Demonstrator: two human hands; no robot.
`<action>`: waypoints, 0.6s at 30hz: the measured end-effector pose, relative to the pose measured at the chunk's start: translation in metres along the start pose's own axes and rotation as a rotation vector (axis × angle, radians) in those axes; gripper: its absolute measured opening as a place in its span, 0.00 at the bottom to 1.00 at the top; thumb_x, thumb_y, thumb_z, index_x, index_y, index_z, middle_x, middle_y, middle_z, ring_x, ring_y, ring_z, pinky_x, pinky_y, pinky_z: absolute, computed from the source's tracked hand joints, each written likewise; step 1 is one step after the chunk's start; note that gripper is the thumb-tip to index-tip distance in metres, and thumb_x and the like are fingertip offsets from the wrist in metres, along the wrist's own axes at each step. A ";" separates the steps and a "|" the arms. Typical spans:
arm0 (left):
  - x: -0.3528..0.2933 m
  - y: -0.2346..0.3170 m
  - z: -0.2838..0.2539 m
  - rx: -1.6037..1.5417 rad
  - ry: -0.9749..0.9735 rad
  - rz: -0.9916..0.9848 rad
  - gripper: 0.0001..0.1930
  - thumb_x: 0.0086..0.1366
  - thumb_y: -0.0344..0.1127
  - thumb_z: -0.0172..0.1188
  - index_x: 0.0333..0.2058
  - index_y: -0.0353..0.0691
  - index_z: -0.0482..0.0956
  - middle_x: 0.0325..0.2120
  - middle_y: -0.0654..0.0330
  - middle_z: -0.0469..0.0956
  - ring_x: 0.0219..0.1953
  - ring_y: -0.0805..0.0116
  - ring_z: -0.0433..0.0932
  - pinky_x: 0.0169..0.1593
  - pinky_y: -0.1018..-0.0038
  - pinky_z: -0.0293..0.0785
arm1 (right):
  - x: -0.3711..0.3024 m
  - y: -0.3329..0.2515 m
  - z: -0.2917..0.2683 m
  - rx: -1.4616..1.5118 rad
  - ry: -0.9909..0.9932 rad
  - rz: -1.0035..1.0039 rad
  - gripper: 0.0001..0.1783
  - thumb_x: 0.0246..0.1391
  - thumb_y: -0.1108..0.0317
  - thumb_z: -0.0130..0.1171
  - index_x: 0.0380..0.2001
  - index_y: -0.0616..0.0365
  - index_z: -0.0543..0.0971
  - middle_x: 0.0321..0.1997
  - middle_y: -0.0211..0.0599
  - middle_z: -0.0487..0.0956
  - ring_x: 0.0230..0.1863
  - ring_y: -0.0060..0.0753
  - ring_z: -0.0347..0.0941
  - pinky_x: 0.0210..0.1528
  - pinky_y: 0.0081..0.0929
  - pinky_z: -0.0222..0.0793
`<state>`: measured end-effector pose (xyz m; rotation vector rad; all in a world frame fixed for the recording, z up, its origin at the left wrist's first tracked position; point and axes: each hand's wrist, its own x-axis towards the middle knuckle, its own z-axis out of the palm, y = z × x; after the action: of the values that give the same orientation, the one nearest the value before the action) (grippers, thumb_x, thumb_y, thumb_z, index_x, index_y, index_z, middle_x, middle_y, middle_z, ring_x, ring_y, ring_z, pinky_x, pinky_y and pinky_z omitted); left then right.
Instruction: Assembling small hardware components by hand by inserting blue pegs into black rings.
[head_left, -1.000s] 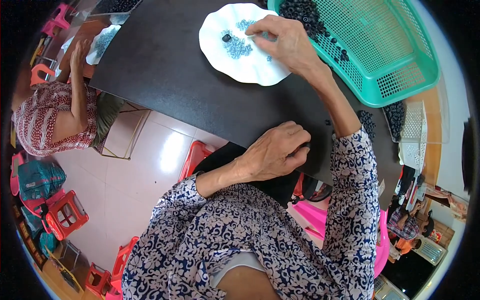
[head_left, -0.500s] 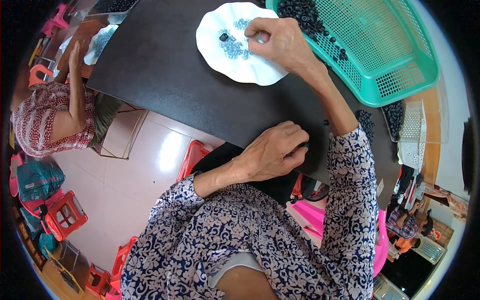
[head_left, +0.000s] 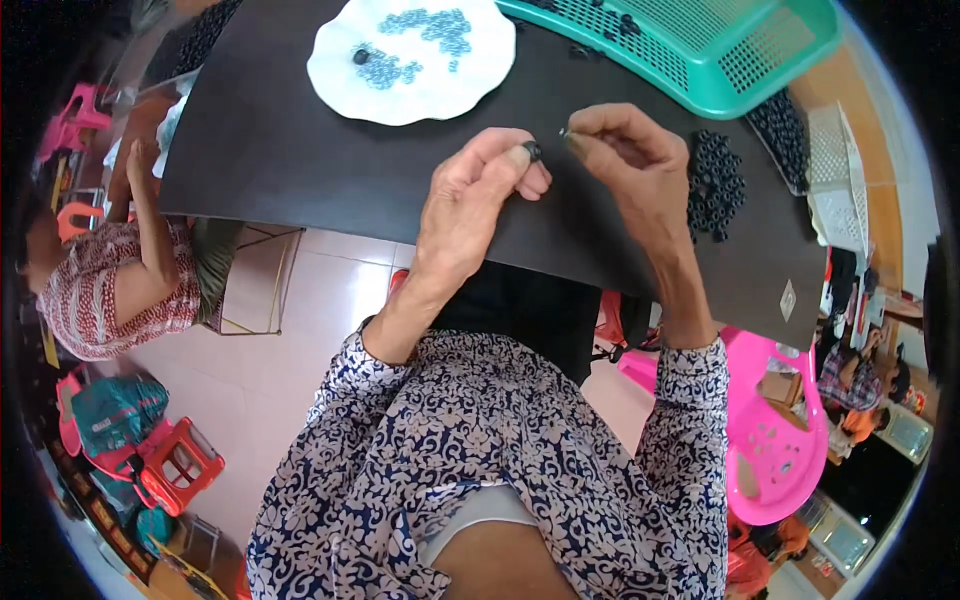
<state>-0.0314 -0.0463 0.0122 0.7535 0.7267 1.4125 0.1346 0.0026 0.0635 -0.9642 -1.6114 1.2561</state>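
Note:
My left hand (head_left: pixel 460 205) is closed, pinching a small black ring-shaped part (head_left: pixel 532 151) between thumb and fingers above the dark table. Facing it from the right, my right hand (head_left: pixel 640 165) holds a tiny clear piece (head_left: pixel 562 133) at its fingertips. A narrow gap separates the two held pieces. Beyond my left hand lies a white wavy-rimmed plate (head_left: pixel 415 105). On it are many tiny clear pieces (head_left: pixel 450 30) in loose clusters and one black part (head_left: pixel 361 57). Right of my right hand, a pile of black ring-shaped parts (head_left: pixel 714 185) rests on the table.
A green plastic basket (head_left: pixel 742 100) stands at the far right, with black parts near its left side. Past the pile are a tray of black parts (head_left: pixel 780 135) and a white perforated basket (head_left: pixel 838 180). A pink chair (head_left: pixel 775 470) is at right; another person (head_left: pixel 120 260) sits at left.
My right hand has come back from the plate with a tiny clear piece. My left hand has risen from the table's near edge, bringing the black part toward it. The view has shifted.

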 end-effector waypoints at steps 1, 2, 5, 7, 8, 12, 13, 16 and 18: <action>0.000 -0.001 0.003 0.008 -0.020 -0.012 0.11 0.68 0.32 0.51 0.41 0.28 0.75 0.29 0.59 0.78 0.32 0.75 0.75 0.41 0.79 0.72 | -0.008 0.002 -0.001 0.050 -0.004 -0.002 0.09 0.50 0.82 0.61 0.37 0.65 0.79 0.37 0.30 0.79 0.39 0.18 0.75 0.45 0.16 0.71; 0.000 -0.002 0.005 0.048 -0.027 0.017 0.11 0.68 0.32 0.51 0.41 0.28 0.75 0.29 0.59 0.78 0.32 0.76 0.75 0.41 0.79 0.72 | -0.013 0.005 0.000 0.110 0.004 -0.003 0.10 0.50 0.83 0.60 0.37 0.65 0.79 0.37 0.30 0.79 0.39 0.19 0.75 0.46 0.17 0.71; 0.000 -0.005 0.009 0.098 -0.055 0.061 0.11 0.68 0.32 0.51 0.41 0.29 0.75 0.28 0.60 0.78 0.32 0.77 0.74 0.41 0.80 0.72 | -0.021 0.012 -0.001 0.185 0.001 0.005 0.10 0.50 0.83 0.60 0.37 0.65 0.80 0.37 0.30 0.79 0.39 0.19 0.75 0.46 0.17 0.71; -0.001 -0.004 0.009 0.178 -0.054 0.059 0.10 0.68 0.32 0.51 0.40 0.29 0.75 0.28 0.61 0.77 0.32 0.77 0.74 0.41 0.80 0.71 | -0.023 0.020 -0.002 0.220 0.007 0.000 0.10 0.50 0.83 0.60 0.37 0.65 0.80 0.37 0.30 0.79 0.39 0.20 0.75 0.45 0.17 0.71; -0.001 -0.005 0.010 0.184 -0.055 0.059 0.10 0.68 0.32 0.51 0.40 0.29 0.75 0.28 0.61 0.77 0.32 0.77 0.74 0.41 0.80 0.71 | -0.024 0.021 -0.002 0.219 -0.001 0.007 0.10 0.50 0.84 0.60 0.37 0.65 0.80 0.37 0.31 0.79 0.39 0.20 0.75 0.45 0.17 0.71; -0.001 -0.005 0.010 0.168 -0.050 0.043 0.10 0.68 0.31 0.52 0.39 0.30 0.76 0.29 0.62 0.77 0.32 0.77 0.74 0.41 0.81 0.71 | -0.025 0.026 0.000 0.279 0.007 -0.023 0.10 0.50 0.84 0.59 0.38 0.66 0.79 0.38 0.32 0.79 0.39 0.20 0.75 0.45 0.18 0.71; -0.001 -0.004 0.010 0.180 -0.047 0.045 0.09 0.68 0.31 0.52 0.39 0.30 0.76 0.29 0.62 0.77 0.32 0.77 0.74 0.41 0.81 0.71 | -0.025 0.027 0.000 0.280 0.006 -0.022 0.10 0.50 0.84 0.59 0.38 0.66 0.79 0.38 0.32 0.79 0.39 0.20 0.75 0.45 0.18 0.71; -0.003 0.001 0.013 0.257 -0.046 0.028 0.09 0.68 0.31 0.52 0.39 0.30 0.76 0.29 0.62 0.77 0.31 0.78 0.74 0.41 0.81 0.71 | -0.024 0.027 0.000 0.262 -0.002 -0.025 0.10 0.50 0.84 0.59 0.38 0.66 0.79 0.38 0.32 0.79 0.40 0.20 0.75 0.46 0.18 0.71; -0.002 0.002 0.013 0.278 -0.056 0.027 0.09 0.68 0.31 0.52 0.39 0.30 0.76 0.29 0.62 0.77 0.31 0.78 0.74 0.41 0.81 0.71 | -0.025 0.028 0.000 0.265 -0.008 0.002 0.10 0.50 0.84 0.60 0.38 0.66 0.79 0.38 0.33 0.79 0.40 0.20 0.75 0.46 0.18 0.71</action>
<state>-0.0220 -0.0491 0.0218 1.0181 0.8828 1.3233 0.1451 -0.0148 0.0321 -0.7957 -1.4066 1.4338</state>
